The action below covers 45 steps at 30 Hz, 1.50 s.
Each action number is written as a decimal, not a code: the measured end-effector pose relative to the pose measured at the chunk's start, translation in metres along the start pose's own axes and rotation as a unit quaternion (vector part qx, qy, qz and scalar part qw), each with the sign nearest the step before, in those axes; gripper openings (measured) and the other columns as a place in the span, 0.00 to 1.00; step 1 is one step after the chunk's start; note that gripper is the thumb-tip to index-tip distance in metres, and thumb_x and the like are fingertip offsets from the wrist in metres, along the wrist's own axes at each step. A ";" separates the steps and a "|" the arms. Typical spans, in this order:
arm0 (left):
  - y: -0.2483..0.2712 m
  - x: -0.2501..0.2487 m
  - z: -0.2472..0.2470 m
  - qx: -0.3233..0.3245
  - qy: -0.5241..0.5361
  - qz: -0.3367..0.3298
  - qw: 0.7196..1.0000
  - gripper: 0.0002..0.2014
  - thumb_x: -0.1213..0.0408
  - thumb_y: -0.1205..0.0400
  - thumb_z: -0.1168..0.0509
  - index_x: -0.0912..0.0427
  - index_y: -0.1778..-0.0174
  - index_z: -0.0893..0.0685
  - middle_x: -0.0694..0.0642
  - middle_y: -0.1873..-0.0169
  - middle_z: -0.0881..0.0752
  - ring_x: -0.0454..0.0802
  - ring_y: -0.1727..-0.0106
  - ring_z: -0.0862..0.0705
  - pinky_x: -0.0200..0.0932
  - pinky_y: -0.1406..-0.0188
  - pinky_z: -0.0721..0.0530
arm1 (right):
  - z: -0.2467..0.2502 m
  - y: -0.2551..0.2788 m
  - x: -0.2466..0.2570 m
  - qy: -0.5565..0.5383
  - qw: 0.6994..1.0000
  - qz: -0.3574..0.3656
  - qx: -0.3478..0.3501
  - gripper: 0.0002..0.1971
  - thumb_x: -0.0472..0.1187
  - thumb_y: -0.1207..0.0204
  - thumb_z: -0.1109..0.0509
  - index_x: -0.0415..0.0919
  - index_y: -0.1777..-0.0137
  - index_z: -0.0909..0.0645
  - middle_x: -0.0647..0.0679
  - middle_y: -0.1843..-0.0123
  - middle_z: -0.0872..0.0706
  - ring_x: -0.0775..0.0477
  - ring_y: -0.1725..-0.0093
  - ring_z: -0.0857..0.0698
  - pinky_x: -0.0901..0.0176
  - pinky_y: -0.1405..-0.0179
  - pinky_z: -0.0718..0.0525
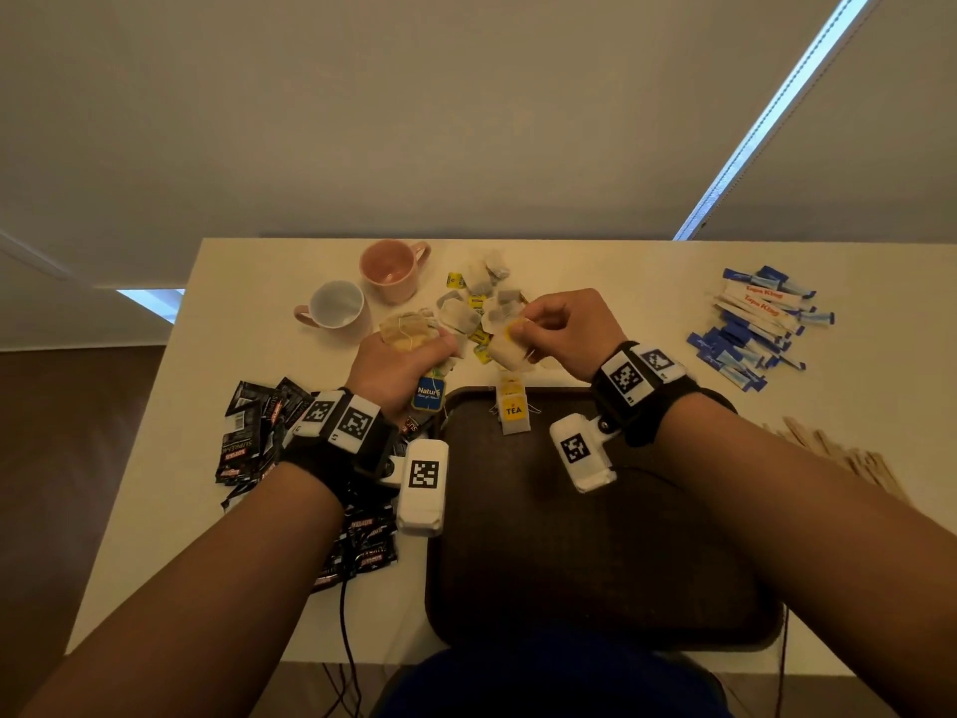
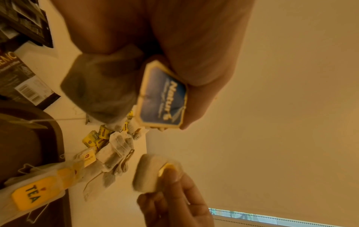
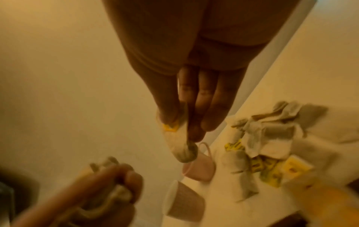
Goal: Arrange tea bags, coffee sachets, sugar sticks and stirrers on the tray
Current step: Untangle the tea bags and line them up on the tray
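Note:
My left hand (image 1: 399, 362) grips a bunch of tea bags (image 1: 406, 329) above the table; a blue "Nature" tag (image 2: 162, 99) hangs from its fist. My right hand (image 1: 544, 329) pinches one tea bag with a yellow tag (image 1: 510, 342) just beyond the far rim of the dark brown tray (image 1: 595, 562). Tea bags with a yellow "TEA" tag (image 1: 512, 409) lie on the tray's far edge. A loose pile of tea bags (image 1: 484, 295) lies between and behind the hands. The right wrist view shows the pinched tea bag (image 3: 179, 144) dangling from the fingertips.
Black coffee sachets (image 1: 254, 437) are heaped left of the tray, partly under my left wrist. Blue and white sugar sticks (image 1: 761, 323) lie at the far right, wooden stirrers (image 1: 849, 461) at the right. A pink mug (image 1: 391, 269) and a white-lined mug (image 1: 334, 305) stand at the far left.

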<state>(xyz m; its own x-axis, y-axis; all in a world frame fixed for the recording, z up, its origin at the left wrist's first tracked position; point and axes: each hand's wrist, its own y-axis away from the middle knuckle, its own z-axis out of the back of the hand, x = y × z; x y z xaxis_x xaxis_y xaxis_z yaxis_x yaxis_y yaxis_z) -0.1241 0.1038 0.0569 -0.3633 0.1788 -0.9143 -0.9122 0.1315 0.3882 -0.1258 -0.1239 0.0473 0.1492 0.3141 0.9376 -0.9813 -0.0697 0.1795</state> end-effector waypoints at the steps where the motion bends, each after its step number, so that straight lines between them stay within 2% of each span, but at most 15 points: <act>1: 0.000 0.000 0.000 -0.002 0.003 0.003 1.000 0.18 0.44 0.39 0.20 0.49 0.59 0.09 0.59 0.53 0.09 0.66 0.46 0.12 0.77 0.42 0.18 | 0.001 0.001 -0.005 0.036 0.999 -0.005 0.005 0.03 0.36 0.24 0.25 0.38 0.52 0.12 0.45 0.61 0.09 0.52 0.67 0.11 0.61 0.65 0.12; 3: 0.000 0.001 0.001 -0.005 0.009 0.010 1.000 0.20 0.44 0.40 0.19 0.50 0.58 0.09 0.59 0.53 0.09 0.66 0.47 0.11 0.78 0.42 0.19 | -0.001 0.004 -0.018 0.103 0.994 -0.026 0.020 0.04 0.38 0.24 0.24 0.40 0.53 0.12 0.48 0.61 0.10 0.56 0.67 0.12 0.64 0.65 0.14; 6: -0.001 0.002 0.000 -0.007 0.008 0.015 1.000 0.21 0.44 0.40 0.19 0.51 0.56 0.09 0.59 0.53 0.09 0.66 0.47 0.11 0.78 0.42 0.18 | -0.011 0.009 -0.040 0.165 0.981 -0.081 0.056 0.02 0.42 0.25 0.23 0.45 0.55 0.11 0.48 0.59 0.09 0.50 0.62 0.12 0.55 0.59 0.11; 9: 0.000 0.000 -0.002 -0.004 0.005 0.012 1.000 0.19 0.45 0.39 0.20 0.51 0.57 0.09 0.57 0.56 0.09 0.63 0.50 0.11 0.76 0.43 0.17 | -0.025 0.014 -0.057 0.222 0.963 -0.114 0.102 0.05 0.44 0.26 0.22 0.44 0.53 0.10 0.49 0.57 0.09 0.57 0.63 0.16 0.61 0.60 0.16; 13: 0.000 0.002 -0.004 -0.005 0.014 0.014 1.000 0.19 0.46 0.38 0.20 0.51 0.57 0.09 0.57 0.56 0.09 0.60 0.51 0.11 0.75 0.43 0.17 | -0.040 0.016 -0.071 0.283 0.940 -0.131 0.141 0.09 0.45 0.26 0.22 0.43 0.48 0.09 0.48 0.50 0.10 0.51 0.51 0.15 0.62 0.52 0.18; 19: 0.003 0.002 -0.009 -0.005 0.047 0.026 0.999 0.25 0.46 0.42 0.20 0.56 0.54 0.10 0.58 0.56 0.09 0.55 0.54 0.11 0.57 0.50 0.13 | -0.047 0.010 -0.081 0.337 0.928 -0.122 0.099 0.10 0.45 0.23 0.26 0.43 0.46 0.10 0.45 0.48 0.11 0.46 0.47 0.15 0.58 0.47 0.18; 23: 0.004 0.002 -0.009 -0.010 0.037 0.025 0.999 0.26 0.45 0.41 0.20 0.56 0.52 0.10 0.59 0.54 0.09 0.58 0.49 0.10 0.63 0.41 0.13 | -0.047 0.010 -0.085 0.343 0.930 -0.110 0.078 0.09 0.43 0.23 0.27 0.41 0.47 0.13 0.45 0.50 0.13 0.46 0.48 0.17 0.59 0.48 0.21; 28: 0.005 0.002 -0.012 -0.014 0.041 0.020 0.999 0.24 0.43 0.41 0.20 0.53 0.55 0.10 0.60 0.54 0.09 0.59 0.48 0.10 0.64 0.40 0.14 | -0.044 0.009 -0.081 0.304 0.944 -0.125 0.042 0.10 0.46 0.26 0.24 0.44 0.48 0.15 0.49 0.55 0.16 0.51 0.56 0.19 0.62 0.57 0.24; 30: 0.007 0.001 -0.013 -0.014 0.045 0.018 0.999 0.23 0.43 0.40 0.20 0.53 0.55 0.10 0.60 0.56 0.09 0.60 0.50 0.10 0.62 0.43 0.13 | -0.041 0.008 -0.065 0.281 0.955 -0.093 0.006 0.09 0.48 0.25 0.24 0.44 0.50 0.14 0.51 0.57 0.15 0.52 0.57 0.18 0.61 0.58 0.21; 31: 0.009 -0.001 -0.013 -0.010 0.048 0.020 0.999 0.23 0.43 0.40 0.20 0.54 0.56 0.11 0.60 0.60 0.09 0.59 0.57 0.10 0.59 0.50 0.11 | -0.039 0.009 -0.055 0.267 0.961 -0.065 -0.016 0.09 0.48 0.25 0.25 0.43 0.52 0.13 0.51 0.58 0.14 0.53 0.59 0.18 0.63 0.59 0.20; 33: 0.013 -0.003 -0.014 0.011 0.077 0.037 0.996 0.22 0.46 0.36 0.21 0.60 0.56 0.13 0.59 0.74 0.16 0.54 0.79 0.21 0.47 0.73 0.18 | -0.034 0.011 -0.030 0.218 0.975 -0.012 -0.050 0.10 0.49 0.23 0.26 0.42 0.55 0.11 0.52 0.62 0.14 0.55 0.62 0.19 0.66 0.62 0.22; 35: 0.015 -0.006 -0.015 0.030 0.116 0.055 0.991 0.18 0.53 0.28 0.22 0.64 0.55 0.16 0.56 0.80 0.24 0.47 0.86 0.32 0.38 0.81 0.26 | -0.030 0.016 -0.005 0.162 0.985 0.034 -0.054 0.11 0.48 0.23 0.27 0.41 0.58 0.11 0.52 0.65 0.13 0.54 0.65 0.18 0.63 0.64 0.21; 38: 0.019 -0.011 -0.017 0.041 0.130 0.052 0.989 0.11 0.60 0.19 0.28 0.66 0.53 0.17 0.56 0.80 0.26 0.46 0.87 0.33 0.35 0.84 0.30 | -0.029 0.023 0.025 0.118 0.988 0.096 -0.028 0.08 0.44 0.22 0.27 0.44 0.61 0.12 0.55 0.67 0.14 0.57 0.67 0.18 0.67 0.65 0.22; 42: 0.026 -0.017 -0.023 0.032 0.088 0.044 0.995 0.09 0.59 0.21 0.26 0.61 0.56 0.16 0.54 0.76 0.21 0.44 0.84 0.29 0.34 0.84 0.29 | -0.026 0.025 0.054 0.103 0.983 0.150 -0.033 0.04 0.40 0.23 0.26 0.43 0.57 0.10 0.55 0.62 0.11 0.57 0.63 0.16 0.71 0.61 0.21; 45: 0.029 -0.018 -0.025 0.027 0.054 0.054 0.997 0.05 0.64 0.24 0.25 0.56 0.57 0.15 0.54 0.73 0.16 0.47 0.76 0.20 0.39 0.76 0.21 | -0.024 0.024 0.071 0.157 0.972 0.173 -0.001 0.06 0.44 0.25 0.24 0.48 0.49 0.10 0.52 0.56 0.12 0.54 0.61 0.17 0.70 0.60 0.22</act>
<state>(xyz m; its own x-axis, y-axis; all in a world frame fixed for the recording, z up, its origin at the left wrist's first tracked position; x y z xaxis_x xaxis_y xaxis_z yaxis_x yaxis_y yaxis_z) -0.1491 0.0798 0.0813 -0.4794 0.0883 -0.8731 -0.8565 0.1697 0.4874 -0.1421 -0.0802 0.1111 -0.2336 0.5458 0.8047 -0.9665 -0.2206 -0.1309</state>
